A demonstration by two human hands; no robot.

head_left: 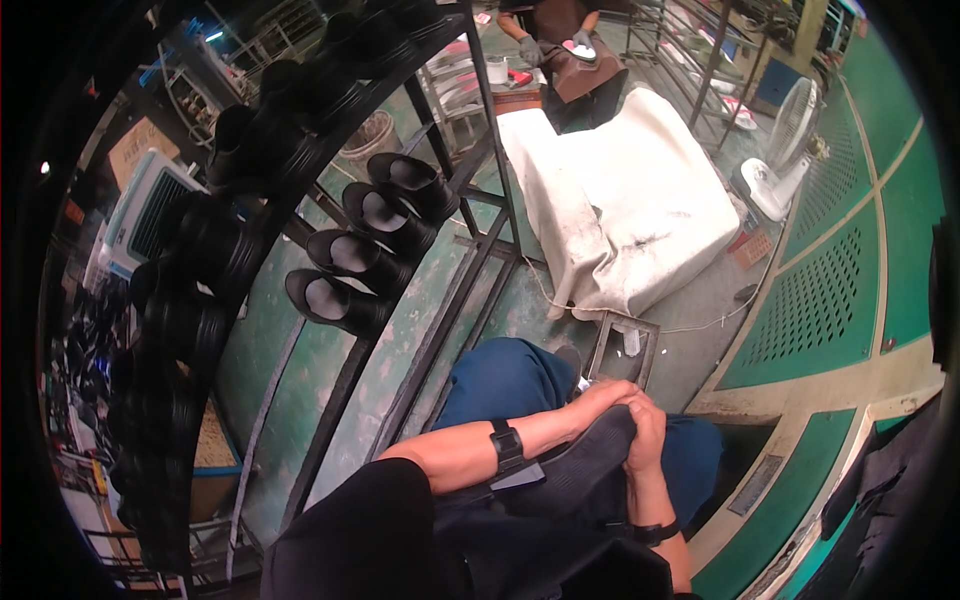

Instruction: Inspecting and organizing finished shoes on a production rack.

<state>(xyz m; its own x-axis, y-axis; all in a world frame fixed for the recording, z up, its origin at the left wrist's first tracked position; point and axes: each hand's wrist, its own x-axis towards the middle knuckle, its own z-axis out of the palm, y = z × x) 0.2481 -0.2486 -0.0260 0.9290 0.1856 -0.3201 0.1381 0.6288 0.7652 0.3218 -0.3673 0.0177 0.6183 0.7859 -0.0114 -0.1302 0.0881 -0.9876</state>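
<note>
My bare left hand point(605, 395) and bare right hand point(648, 432) meet at the upper end of a dark grey ribbed piece point(590, 450) above my blue-trousered lap point(495, 385). The fingers look bent; I cannot tell whether they grasp it. Glossy black rounded shoes point(362, 260) stand leftward.

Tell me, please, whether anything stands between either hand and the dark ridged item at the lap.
Nothing visible does: the left hand and right hand meet at the far end of the dark ridged item and appear to touch it, though their palms are hidden.
</note>
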